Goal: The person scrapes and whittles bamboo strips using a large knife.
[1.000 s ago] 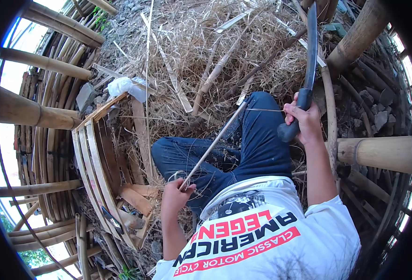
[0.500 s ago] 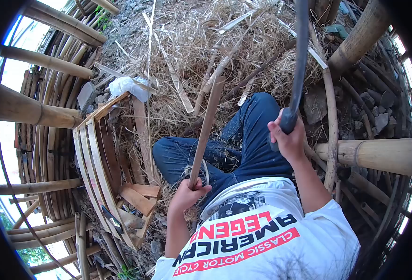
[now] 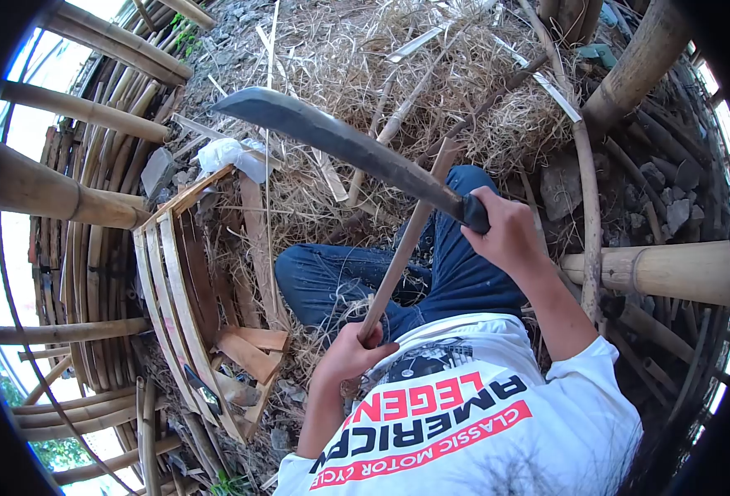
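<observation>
A machete [image 3: 340,142] with a long, wide dark blade is in my right hand [image 3: 509,231], its black handle wrapped by my fingers. The blade points to the upper left and crosses over the upper part of a wooden strip; whether they touch I cannot tell. My left hand [image 3: 350,354] is closed round the lower end of that wooden strip [image 3: 406,244], which slants up to the right above my crossed legs in blue jeans [image 3: 481,281]. Thin curled shavings lie on the jeans beside my left hand.
A slatted wooden crate [image 3: 170,289] with wood offcuts stands at the left. Dry shavings [image 3: 340,74] cover the ground ahead, near a white plastic bag [image 3: 231,155]. Bamboo poles [image 3: 662,269] and stones [image 3: 677,217] are at the right.
The machete has swung from upright at the right to lying across the strip, pointing upper left. The wooden strip has tilted further right, and my left hand has shifted slightly right.
</observation>
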A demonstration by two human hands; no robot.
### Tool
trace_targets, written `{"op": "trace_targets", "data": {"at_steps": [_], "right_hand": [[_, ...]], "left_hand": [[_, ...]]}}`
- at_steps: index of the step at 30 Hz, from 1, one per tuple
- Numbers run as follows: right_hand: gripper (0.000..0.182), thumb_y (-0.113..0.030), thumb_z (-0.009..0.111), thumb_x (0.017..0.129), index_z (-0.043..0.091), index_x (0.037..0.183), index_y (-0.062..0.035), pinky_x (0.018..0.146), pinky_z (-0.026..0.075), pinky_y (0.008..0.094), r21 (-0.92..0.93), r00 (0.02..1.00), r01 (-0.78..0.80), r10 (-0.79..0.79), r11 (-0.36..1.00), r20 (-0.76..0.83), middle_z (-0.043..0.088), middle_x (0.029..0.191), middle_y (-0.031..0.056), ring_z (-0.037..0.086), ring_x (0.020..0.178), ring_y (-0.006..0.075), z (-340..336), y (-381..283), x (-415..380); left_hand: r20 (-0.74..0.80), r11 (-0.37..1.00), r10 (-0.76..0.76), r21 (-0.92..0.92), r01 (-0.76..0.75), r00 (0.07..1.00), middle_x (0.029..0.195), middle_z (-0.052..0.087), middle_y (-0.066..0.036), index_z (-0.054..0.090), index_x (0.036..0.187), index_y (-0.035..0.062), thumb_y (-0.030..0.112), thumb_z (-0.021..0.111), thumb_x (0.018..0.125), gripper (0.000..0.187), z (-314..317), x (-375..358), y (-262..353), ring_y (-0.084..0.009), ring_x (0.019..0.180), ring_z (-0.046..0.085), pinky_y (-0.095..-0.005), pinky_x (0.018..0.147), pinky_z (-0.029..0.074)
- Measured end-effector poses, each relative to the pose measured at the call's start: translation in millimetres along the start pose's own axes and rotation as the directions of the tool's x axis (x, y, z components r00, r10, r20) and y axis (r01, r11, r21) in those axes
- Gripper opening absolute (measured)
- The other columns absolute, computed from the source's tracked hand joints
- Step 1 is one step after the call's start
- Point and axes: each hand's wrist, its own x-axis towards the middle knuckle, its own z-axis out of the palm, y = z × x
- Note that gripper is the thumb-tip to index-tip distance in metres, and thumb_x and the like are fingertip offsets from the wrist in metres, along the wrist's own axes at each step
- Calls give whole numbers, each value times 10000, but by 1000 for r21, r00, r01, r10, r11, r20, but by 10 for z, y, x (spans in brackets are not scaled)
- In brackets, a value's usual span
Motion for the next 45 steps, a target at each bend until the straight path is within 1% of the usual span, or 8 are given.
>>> {"op": "trace_targets", "data": {"at_steps": [11, 14, 19, 22, 35, 38, 42, 45], "right_hand": [[306, -126, 753, 710, 543, 929, -90, 582, 504, 422, -163, 999, -19, 13, 986, -36, 643, 757, 103, 657, 697, 329, -80, 225, -83], [298, -119, 747, 711, 540, 924, -88, 583, 505, 426, -171, 998, -30, 21, 985, -51, 643, 755, 103, 656, 699, 332, -67, 264, -86], [302, -109, 743, 704, 541, 927, -84, 580, 502, 417, -178, 997, -13, -1, 984, -78, 640, 751, 101, 656, 695, 325, -44, 334, -75], [311, -108, 746, 695, 543, 930, -83, 580, 502, 411, -205, 997, -5, -11, 979, -77, 645, 760, 97, 657, 695, 321, -25, 363, -52], [308, -110, 747, 678, 569, 927, -78, 616, 509, 422, -257, 1000, -3, -2, 966, -20, 651, 774, 112, 662, 729, 323, 14, 462, -35], [268, -117, 739, 688, 576, 897, -79, 606, 507, 421, -183, 1000, 20, -23, 983, -12, 644, 744, 113, 663, 719, 323, 40, 390, -34], [230, -141, 730, 700, 567, 854, -87, 595, 506, 418, -113, 997, 6, 3, 994, 78, 637, 717, 111, 663, 705, 320, 111, 160, -79], [182, -132, 712, 724, 586, 850, -92, 565, 500, 424, -160, 993, 116, -113, 980, 29, 645, 698, 112, 664, 661, 319, 86, 122, 1]], "left_hand": [[-31, 989, 28, 149, -23, 999, 595, 402, 60, 491, 723, 41, 175, 816, 746, 352, -23, -33, -22, -63, 561, 330, -281, 501, 284], [-24, 981, 32, 191, -26, 999, 568, 398, 12, 480, 702, 31, 207, 809, 763, 378, -35, -63, -51, -101, 556, 333, -306, 506, 308], [45, 986, -40, 165, 32, 998, 595, 411, 20, 495, 736, 26, 223, 809, 770, 373, -36, -125, -3, -101, 572, 338, -300, 516, 311], [45, 991, -34, 132, 28, 998, 611, 390, 54, 488, 728, 40, 198, 817, 755, 365, -39, -147, 20, -72, 584, 329, -282, 518, 284], [79, 984, -50, 173, 35, 996, 598, 385, 30, 472, 717, 29, 222, 811, 775, 395, -104, -171, -37, -101, 583, 324, -297, 523, 300], [116, 991, -55, 131, 39, 992, 599, 368, 34, 448, 702, 41, 210, 810, 777, 407, -117, -159, -102, -98, 585, 314, -299, 524, 291], [71, 997, -69, 42, 66, 995, 601, 349, 57, 410, 665, 62, 182, 813, 776, 435, -67, -80, -96, -80, 584, 302, -288, 517, 271], [35, 998, -57, -12, 58, 998, 603, 348, 73, 394, 640, 74, 163, 817, 770, 452, -45, -68, 53, -67, 579, 300, -278, 510, 263]]}}
